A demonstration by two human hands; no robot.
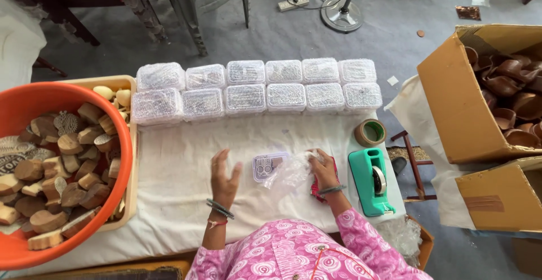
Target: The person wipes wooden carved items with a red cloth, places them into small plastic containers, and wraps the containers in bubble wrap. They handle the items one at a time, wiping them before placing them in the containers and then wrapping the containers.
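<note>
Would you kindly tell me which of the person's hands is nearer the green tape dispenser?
Right. The right hand lies just left of the green tape dispenser; the left hand is farther left, past the small plastic box.

Twelve bubble-wrapped boxes [257, 88], two cardboard cartons [451, 99], one tape dispenser [370, 181].

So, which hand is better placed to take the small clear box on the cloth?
Probably the left hand: it hovers open and empty just beside the small clear box. The right hand already grips the crumpled plastic wrap.
</note>
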